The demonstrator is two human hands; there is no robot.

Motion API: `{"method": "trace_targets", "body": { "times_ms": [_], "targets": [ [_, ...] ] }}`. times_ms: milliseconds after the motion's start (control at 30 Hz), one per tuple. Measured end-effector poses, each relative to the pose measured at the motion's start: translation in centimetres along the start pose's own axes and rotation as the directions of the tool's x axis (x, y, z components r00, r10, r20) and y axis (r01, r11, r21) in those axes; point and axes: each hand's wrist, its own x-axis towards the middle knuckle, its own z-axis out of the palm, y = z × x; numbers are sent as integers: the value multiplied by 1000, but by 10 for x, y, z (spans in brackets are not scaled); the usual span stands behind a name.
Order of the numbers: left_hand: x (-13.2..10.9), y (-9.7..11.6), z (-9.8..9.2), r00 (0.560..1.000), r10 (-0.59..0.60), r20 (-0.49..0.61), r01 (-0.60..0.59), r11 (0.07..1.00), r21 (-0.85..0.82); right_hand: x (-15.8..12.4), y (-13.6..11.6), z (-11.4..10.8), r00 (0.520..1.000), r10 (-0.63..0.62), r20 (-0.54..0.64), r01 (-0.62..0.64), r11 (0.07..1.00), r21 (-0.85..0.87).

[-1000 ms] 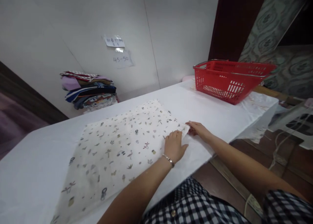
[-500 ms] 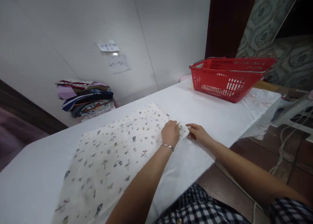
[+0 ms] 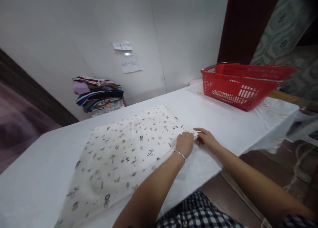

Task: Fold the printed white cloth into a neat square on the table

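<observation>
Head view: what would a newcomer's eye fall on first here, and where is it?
Probably the red basket, bright against the white table, towards its far right end. Next, the printed cloth spread across the table, with the left hand and right hand together at its right corner. Then the colourful fabric stack by the wall, beyond the table's far edge.

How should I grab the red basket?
Probably by the metal handle on the near side, coming from above and from the person's side of the table. The basket stands upright with its open top facing up, and that handle lies along the rim, so fingers could hook under it. I can't see its bottom inside, so it might be heavy.
</observation>
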Motion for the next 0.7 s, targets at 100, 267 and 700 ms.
{"method": "trace_targets", "body": {
  "times_ms": [100,267,700],
  "targets": [
    [-1,6,3,999,16,36,-16,1000,-8,-2,-1,0,1000,-7,30,8,1000,-9],
    [-14,5,-2,996,-47,73,46,999,9,-6,-1,-3,998,-52,32,54,994,-95],
    [-274,-140,-79,736,-661,-143,676,725,130,2,13,-21,999,-40,-13,35,967,-251]
  ]
}}
